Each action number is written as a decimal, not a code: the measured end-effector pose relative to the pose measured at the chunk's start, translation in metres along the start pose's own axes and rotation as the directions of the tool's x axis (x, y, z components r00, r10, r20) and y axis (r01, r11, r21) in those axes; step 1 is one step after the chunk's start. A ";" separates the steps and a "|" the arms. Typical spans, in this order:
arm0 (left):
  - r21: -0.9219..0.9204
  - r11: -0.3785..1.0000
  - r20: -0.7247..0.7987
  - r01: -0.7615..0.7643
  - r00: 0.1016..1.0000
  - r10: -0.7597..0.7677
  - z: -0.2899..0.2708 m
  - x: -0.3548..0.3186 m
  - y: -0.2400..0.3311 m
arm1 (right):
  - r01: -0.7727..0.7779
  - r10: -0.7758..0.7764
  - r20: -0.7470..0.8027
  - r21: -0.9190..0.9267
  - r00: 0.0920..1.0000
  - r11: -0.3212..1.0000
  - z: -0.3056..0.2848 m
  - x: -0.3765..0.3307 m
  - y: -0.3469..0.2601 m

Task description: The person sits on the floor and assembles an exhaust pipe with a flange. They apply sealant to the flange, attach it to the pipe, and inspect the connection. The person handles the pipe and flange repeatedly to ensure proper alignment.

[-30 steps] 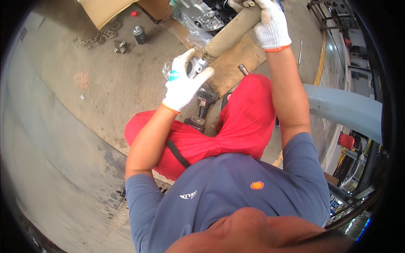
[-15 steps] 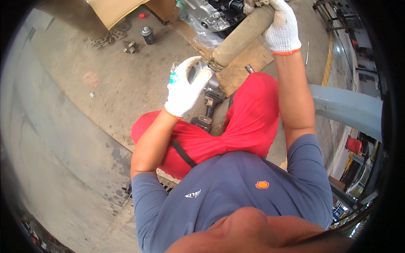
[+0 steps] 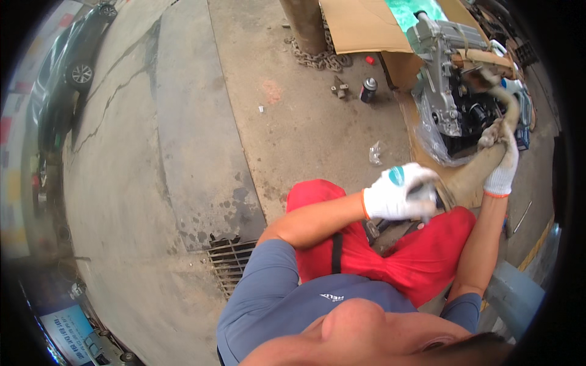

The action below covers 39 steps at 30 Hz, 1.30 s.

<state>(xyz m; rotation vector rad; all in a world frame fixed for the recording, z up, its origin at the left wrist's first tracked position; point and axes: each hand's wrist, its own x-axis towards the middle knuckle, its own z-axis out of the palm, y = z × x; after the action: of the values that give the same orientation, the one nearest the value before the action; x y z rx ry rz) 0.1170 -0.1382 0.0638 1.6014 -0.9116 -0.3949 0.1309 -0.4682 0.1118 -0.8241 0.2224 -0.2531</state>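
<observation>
A dusty tan metal pipe (image 3: 473, 177), thick at the near end and narrow and bent at the far end, slants above the floor over my right knee. My right hand (image 3: 505, 165), in a white knitted glove with orange cuff, is wrapped round it near its narrowing. At its near end, by a ring-like rim, is my left hand (image 3: 400, 192), gloved alike with a teal patch on the back. Its fingers curl round something greyish, blurred by motion. Below the left hand, a dark cordless power tool (image 3: 379, 227) shows partly between my red-trousered legs.
A grey metal engine part (image 3: 436, 79) stands on cardboard amid clear plastic (image 3: 436, 143) ahead right. A spray can (image 3: 368, 89), small metal part (image 3: 339, 87), red cap (image 3: 370, 60) and chained post (image 3: 305, 27) are ahead. A floor grate (image 3: 229, 265) lies left, a car (image 3: 67, 73) far left.
My view has swung left, shifting the scene rightward. The pipe's near end has come down closer to my knee, with both hands still at it; the bent far end now shows.
</observation>
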 end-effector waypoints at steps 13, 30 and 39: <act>-0.309 0.899 0.048 0.309 0.950 -0.310 0.026 -0.006 -0.028 | -0.009 0.009 0.000 -0.092 1.000 0.996 0.024 0.003 0.016; -0.491 0.751 0.070 0.442 0.879 -0.471 0.037 0.005 -0.032 | 0.179 -0.210 -0.159 -0.189 0.965 0.966 0.033 -0.005 0.011; -0.577 0.660 0.106 0.481 0.845 -0.523 0.047 0.007 -0.027 | 0.229 -0.297 -0.207 -0.301 0.932 0.926 0.031 -0.011 0.006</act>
<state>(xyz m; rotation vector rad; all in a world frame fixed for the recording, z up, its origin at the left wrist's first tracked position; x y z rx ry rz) 0.0983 -0.1750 0.0284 1.2400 -0.2093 -0.9150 0.1306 -0.4397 0.1283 -1.0982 0.3882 -0.5939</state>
